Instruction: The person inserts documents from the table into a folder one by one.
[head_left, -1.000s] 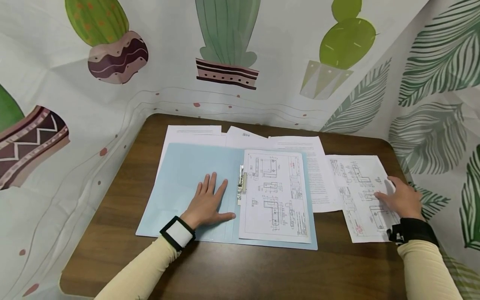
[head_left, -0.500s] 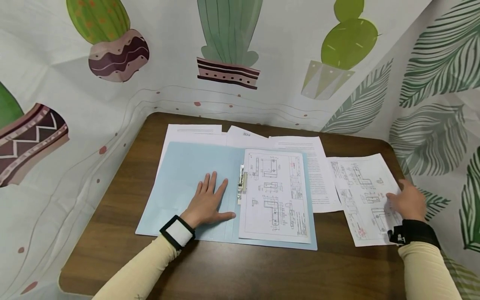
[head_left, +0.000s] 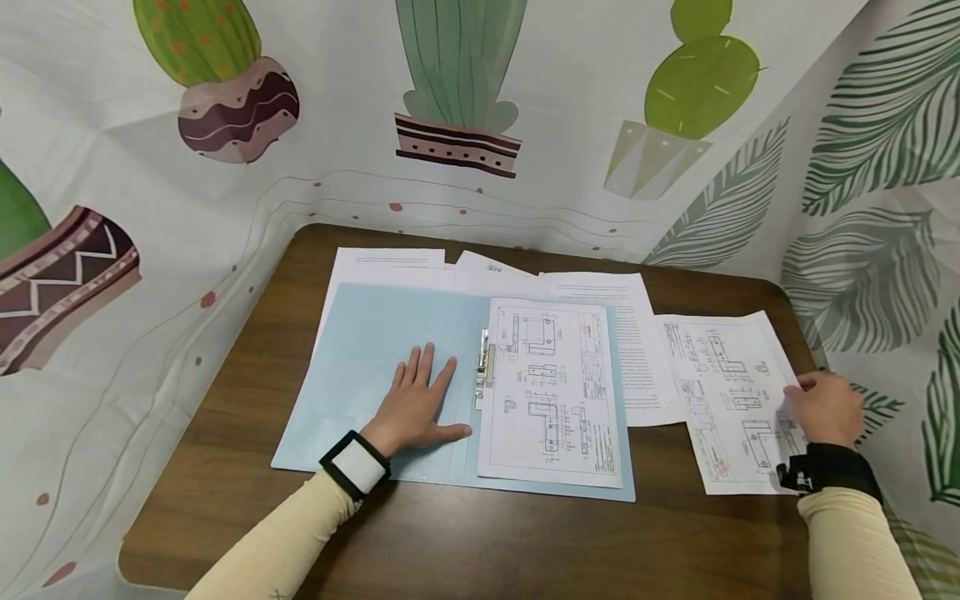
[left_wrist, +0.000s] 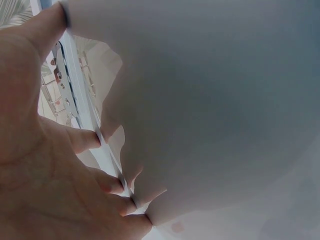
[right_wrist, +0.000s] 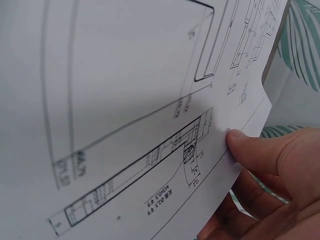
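Observation:
My left hand (head_left: 411, 408) lies with spread, straight fingers on the left cover of an open light blue folder (head_left: 375, 333). In the left wrist view its fingertips (left_wrist: 131, 202) touch the glossy cover. A metal clip (head_left: 485, 367) runs along the folder's spine, and printed technical drawings (head_left: 551, 392) lie on the right cover. At the right, my right hand (head_left: 828, 408) pinches the right edge of a loose drawing sheet (head_left: 731, 400). In the right wrist view the thumb (right_wrist: 245, 145) presses on the sheet's face while the other fingers curl behind it.
Several white text sheets (head_left: 592, 287) stick out from under the folder at the back and right. The loose drawing's left edge meets one of them. Brown wooden table (head_left: 480, 542) lies in front; a cactus-printed cloth (head_left: 337, 100) hangs behind and beside it.
My right hand has slid right, from over the loose drawing to its right edge, and now pinches it there. The sheet has turned and shifted slightly. My left hand has stayed on the folder.

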